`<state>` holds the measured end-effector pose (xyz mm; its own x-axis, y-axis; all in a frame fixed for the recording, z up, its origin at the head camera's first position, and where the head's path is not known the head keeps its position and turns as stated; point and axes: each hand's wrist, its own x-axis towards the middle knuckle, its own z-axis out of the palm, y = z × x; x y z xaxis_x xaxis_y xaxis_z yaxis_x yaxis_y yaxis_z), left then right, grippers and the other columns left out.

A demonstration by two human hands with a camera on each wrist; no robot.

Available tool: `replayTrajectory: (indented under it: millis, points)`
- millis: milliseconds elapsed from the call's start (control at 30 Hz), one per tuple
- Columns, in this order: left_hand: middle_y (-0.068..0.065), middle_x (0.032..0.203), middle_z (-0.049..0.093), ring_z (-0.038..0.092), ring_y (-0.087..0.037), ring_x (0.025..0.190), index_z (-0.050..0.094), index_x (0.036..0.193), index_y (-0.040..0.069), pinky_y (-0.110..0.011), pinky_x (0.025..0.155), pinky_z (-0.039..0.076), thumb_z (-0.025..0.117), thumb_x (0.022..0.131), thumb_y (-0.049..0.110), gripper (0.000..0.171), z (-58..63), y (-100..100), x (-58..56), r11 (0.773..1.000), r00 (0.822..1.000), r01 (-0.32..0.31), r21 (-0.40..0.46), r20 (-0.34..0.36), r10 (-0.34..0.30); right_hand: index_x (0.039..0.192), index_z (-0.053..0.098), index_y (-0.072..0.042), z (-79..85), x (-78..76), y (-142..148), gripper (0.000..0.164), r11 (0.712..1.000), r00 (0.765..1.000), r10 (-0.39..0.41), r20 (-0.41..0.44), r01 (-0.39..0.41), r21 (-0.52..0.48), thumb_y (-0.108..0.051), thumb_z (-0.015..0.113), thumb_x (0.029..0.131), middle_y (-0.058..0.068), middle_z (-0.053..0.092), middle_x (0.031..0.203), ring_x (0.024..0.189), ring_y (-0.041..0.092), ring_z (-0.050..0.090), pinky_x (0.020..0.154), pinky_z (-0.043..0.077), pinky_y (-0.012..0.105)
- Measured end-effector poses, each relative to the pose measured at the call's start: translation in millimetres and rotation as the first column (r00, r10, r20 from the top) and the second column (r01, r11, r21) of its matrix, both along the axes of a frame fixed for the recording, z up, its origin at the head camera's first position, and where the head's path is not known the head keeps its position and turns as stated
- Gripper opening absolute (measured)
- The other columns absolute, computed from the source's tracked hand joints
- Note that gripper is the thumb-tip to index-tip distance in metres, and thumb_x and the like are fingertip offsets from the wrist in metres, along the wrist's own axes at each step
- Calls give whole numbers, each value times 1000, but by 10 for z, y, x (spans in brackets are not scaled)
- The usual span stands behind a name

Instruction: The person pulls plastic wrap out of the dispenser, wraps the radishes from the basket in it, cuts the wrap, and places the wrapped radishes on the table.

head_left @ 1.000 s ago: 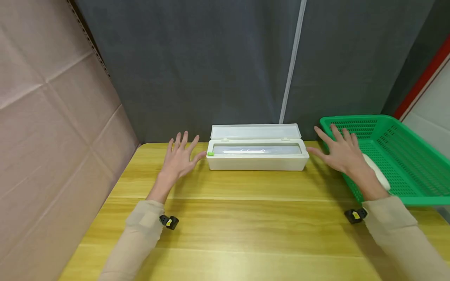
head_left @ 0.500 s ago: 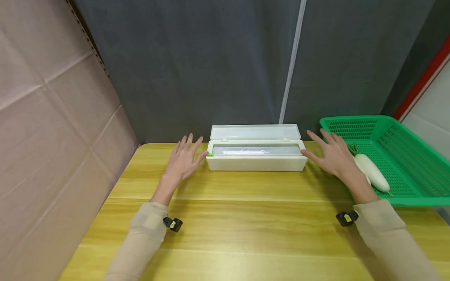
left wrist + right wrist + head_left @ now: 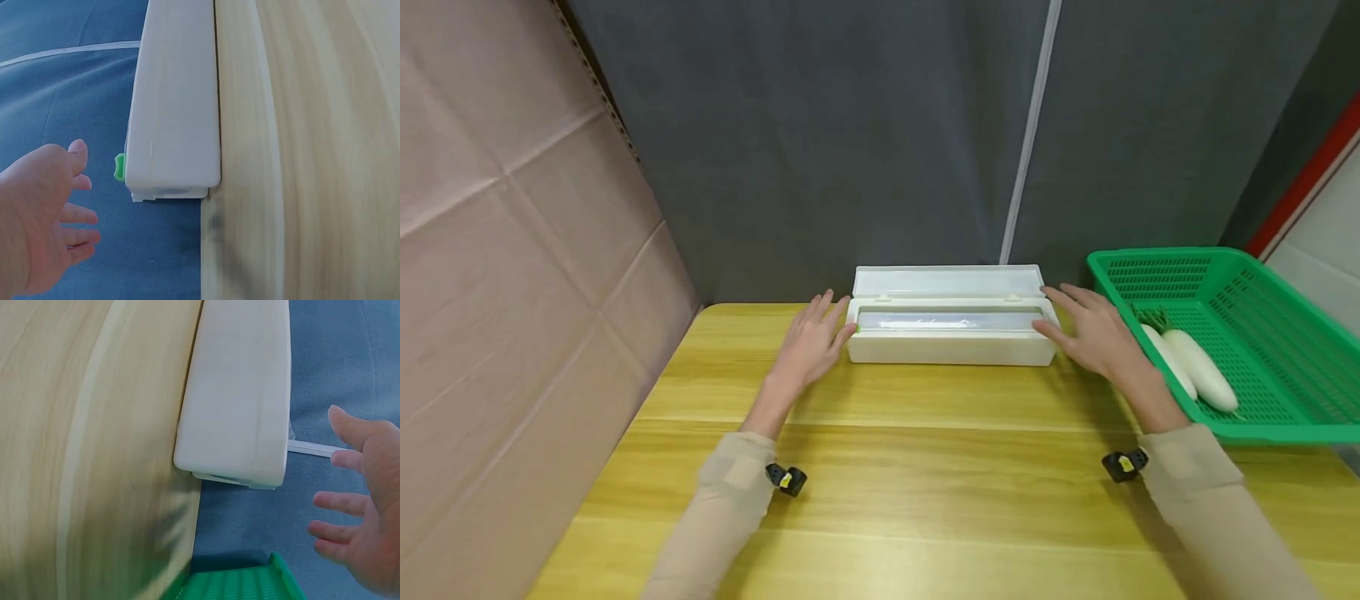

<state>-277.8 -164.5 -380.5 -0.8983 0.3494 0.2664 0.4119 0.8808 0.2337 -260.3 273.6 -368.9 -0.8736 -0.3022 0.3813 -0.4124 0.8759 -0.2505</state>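
A white cling film dispenser (image 3: 951, 349) sits at the table's back edge, its lid (image 3: 947, 281) raised behind it. Inside lies a roll of clear film (image 3: 955, 321). A green slider (image 3: 119, 167) shows at the dispenser's left end in the left wrist view. My left hand (image 3: 811, 343) is beside that end, fingers extended and thumb tip overlapping the corner in the head view. At the opposite end, my right hand (image 3: 1093, 335) has its fingers spread, with thumb and index finger overlapping the dispenser. Both wrist views show a gap between hand and dispenser. Neither hand holds anything.
A green plastic basket (image 3: 1285, 434) stands on the right, close by my right forearm. Two white radishes (image 3: 1202, 371) with green tops lie in it. Behind the wooden table (image 3: 925, 483) hangs a dark grey cloth (image 3: 820, 150); a pale covered wall (image 3: 527, 333) borders the left.
Both hands have moved inward towards the dispenser's ends, the left going right and the right going left. The radishes in the basket have come into view from behind my right arm.
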Motion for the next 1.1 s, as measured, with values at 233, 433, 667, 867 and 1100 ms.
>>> replayTrajectory:
  millis: [233, 433, 667, 867, 1100]
  points:
    - [-26, 155, 36, 34, -42, 144, 45, 149, 3, -55, 116, 29, 46, 108, 36, 53, -62, 103, -12, 998, 996, 48, 36, -75, -46, 140, 55, 1, -98, -57, -31, 56, 996, 998, 59, -17, -60, -58, -32, 69, 97, 35, 50, 138, 126, 54, 46, 105, 35, 66]
    - [-25, 152, 41, 39, -42, 140, 51, 144, 3, -57, 114, 31, 51, 107, 29, 45, -105, 172, -19, 994, 992, 87, 69, -97, -80, 135, 60, 2, -187, -84, -21, 50, 990, 997, 79, -23, -81, -111, -28, 70, 96, 30, 56, 135, 125, 49, 49, 104, 37, 64]
    - [-22, 140, 54, 50, -40, 130, 59, 136, 0, -54, 110, 37, 59, 104, 18, 37, -177, 246, -69, 987, 975, 129, 101, -193, -108, 126, 68, 1, -287, -115, -24, 39, 980, 993, 110, -50, -117, -161, -21, 72, 95, 28, 59, 132, 125, 49, 48, 104, 35, 65]
    - [-19, 124, 64, 58, -37, 117, 67, 124, -4, -51, 105, 43, 65, 99, 9, 28, -245, 272, -103, 970, 939, 214, 118, -299, -171, 110, 75, 0, -367, -133, -30, 23, 972, 988, 119, -94, -135, -191, -13, 75, 91, 26, 65, 124, 120, 47, 54, 101, 39, 63]
    - [-15, 109, 68, 60, -32, 104, 75, 110, -1, -48, 97, 47, 68, 97, 7, 17, -296, 271, -128, 965, 923, 236, 119, -337, -184, 103, 77, 3, -404, -142, -41, 17, 967, 985, 98, -142, -128, -220, -7, 76, 89, 24, 69, 118, 112, 45, 59, 98, 43, 60]
